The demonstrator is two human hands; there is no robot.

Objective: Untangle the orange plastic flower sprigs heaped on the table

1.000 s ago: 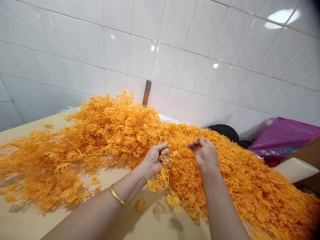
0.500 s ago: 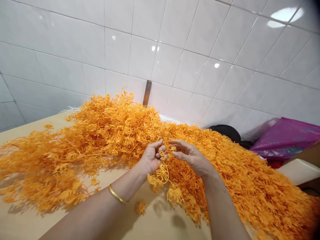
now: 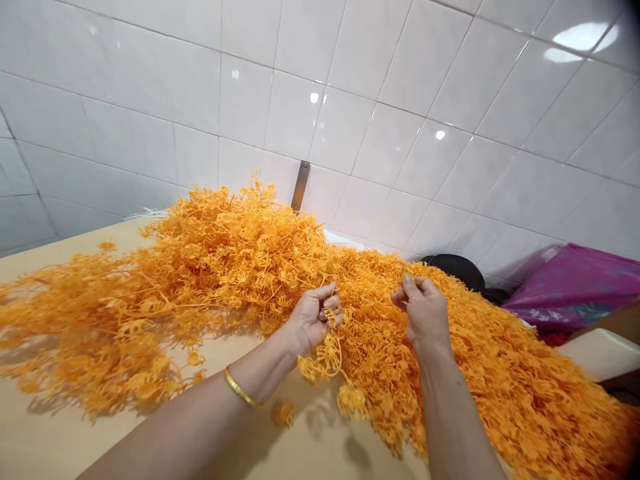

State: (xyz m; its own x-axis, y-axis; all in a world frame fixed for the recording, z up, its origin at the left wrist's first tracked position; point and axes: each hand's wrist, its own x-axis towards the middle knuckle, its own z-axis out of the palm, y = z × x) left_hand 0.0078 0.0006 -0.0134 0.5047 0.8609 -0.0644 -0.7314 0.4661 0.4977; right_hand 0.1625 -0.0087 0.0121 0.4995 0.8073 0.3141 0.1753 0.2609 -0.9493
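My left hand [image 3: 315,317], with a gold bangle [image 3: 241,388] on its wrist, is closed on a thin orange artificial flower sprig [image 3: 327,353]. The sprig's curly blossoms hang below the fingers over the tabletop. Over the right-hand heap of orange pieces [image 3: 500,360], my right hand [image 3: 425,307] is closed with its fingertips pinched together. Whatever lies between those fingertips is too small or hidden to make out. Left of my hands spreads another pile of orange artificial flower sprays [image 3: 225,247].
A single orange blossom [image 3: 283,413] lies on the beige table [image 3: 215,440]. Behind stands a white tiled wall [image 3: 340,113] with a metal strip [image 3: 301,187]. At right are a black round object [image 3: 457,270], a purple bag [image 3: 575,287] and a cream block [image 3: 600,353].
My right hand has moved right, away from the left hand, and its fingers have closed from a loose open shape into a pinch. The left hand keeps its sprig.
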